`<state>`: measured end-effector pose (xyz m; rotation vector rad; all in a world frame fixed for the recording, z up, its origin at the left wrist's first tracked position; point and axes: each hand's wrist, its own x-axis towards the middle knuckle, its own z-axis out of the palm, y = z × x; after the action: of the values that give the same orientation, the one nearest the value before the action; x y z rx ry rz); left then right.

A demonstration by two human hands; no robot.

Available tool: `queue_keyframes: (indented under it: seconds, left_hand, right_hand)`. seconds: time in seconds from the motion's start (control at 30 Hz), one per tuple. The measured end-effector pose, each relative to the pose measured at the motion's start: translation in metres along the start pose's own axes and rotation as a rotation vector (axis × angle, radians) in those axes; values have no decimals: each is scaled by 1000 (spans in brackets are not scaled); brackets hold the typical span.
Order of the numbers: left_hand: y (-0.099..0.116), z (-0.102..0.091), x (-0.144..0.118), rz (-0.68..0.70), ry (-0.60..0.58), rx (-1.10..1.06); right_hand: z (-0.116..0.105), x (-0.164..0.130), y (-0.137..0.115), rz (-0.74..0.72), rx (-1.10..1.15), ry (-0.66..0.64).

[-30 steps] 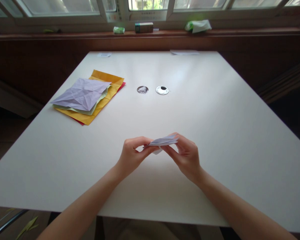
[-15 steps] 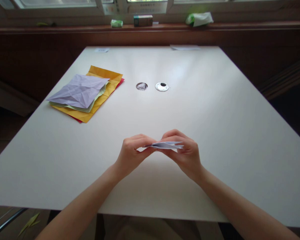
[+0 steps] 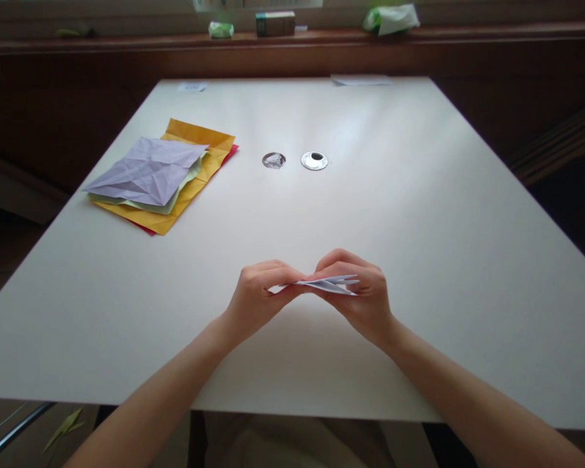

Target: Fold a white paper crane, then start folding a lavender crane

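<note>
Between my two hands is a small piece of folded paper (image 3: 332, 284), pale lilac-white, seen nearly edge-on above the table. Its layers fan apart at the right end. My left hand (image 3: 259, 291) pinches its left end between thumb and fingers. My right hand (image 3: 359, 289) is closed around the middle and right part, with fingers behind the paper and the thumb below. The fingertips of both hands almost meet, and the paper hides some of them.
On the white table (image 3: 443, 227), creased sheets lie stacked at left: lilac paper (image 3: 151, 170) on top, then green, yellow (image 3: 199, 134) and red. Two round holes (image 3: 314, 160) pierce the tabletop. A small box (image 3: 275, 24) and a tissue pack (image 3: 392, 19) sit on the sill.
The view has tipped slightly downward, so table and sill sit higher in the picture. The paper's layers spread a little wider at the right end; both hands keep their hold.
</note>
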<state>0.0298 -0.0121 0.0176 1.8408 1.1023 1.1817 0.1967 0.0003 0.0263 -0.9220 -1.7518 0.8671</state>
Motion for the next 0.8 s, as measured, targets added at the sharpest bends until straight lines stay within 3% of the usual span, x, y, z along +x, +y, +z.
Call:
queue_keyframes:
  seconds: [0.5,0.8]
  left_hand:
    - [-2,0,1,-93,-66,-77]
    - [0,2,1,-152,-142,-84]
  right_hand:
    - [-6,1,1,-113,154,96]
    - [-7,-1,0,-49,167,147]
